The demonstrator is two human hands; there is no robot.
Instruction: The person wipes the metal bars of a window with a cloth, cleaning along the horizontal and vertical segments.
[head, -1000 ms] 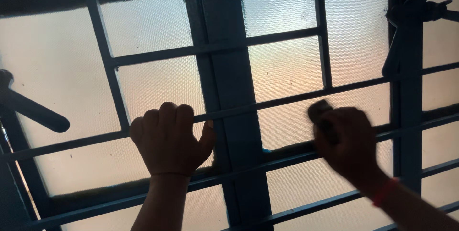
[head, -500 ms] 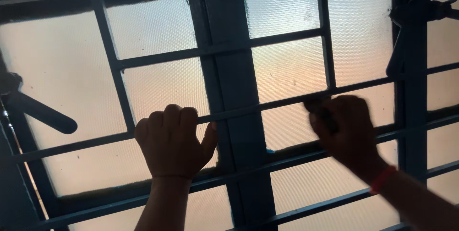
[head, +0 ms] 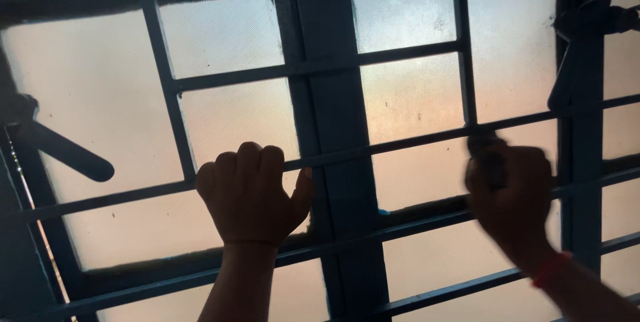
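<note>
I face a window with frosted glass panes point(head: 107, 102) behind a dark blue metal grille point(head: 393, 142). My left hand point(head: 250, 192) is curled into a fist around a horizontal bar of the grille, thumb out to the right. My right hand point(head: 513, 199), with a red band at the wrist, is closed on a small dark object point(head: 485, 149) that it presses against a horizontal grille bar to the right of the wide central upright point(head: 340, 129). The hand is blurred and what the object is cannot be told.
A dark window handle point(head: 63, 152) juts out at the left edge. Another latch handle point(head: 577, 42) hangs on the right upright. The scene is backlit, so bars and hands show as silhouettes.
My right hand with the dark object has slid rightward along the grille bar. My left hand keeps its grip on the same bar. The view has shifted slightly.
</note>
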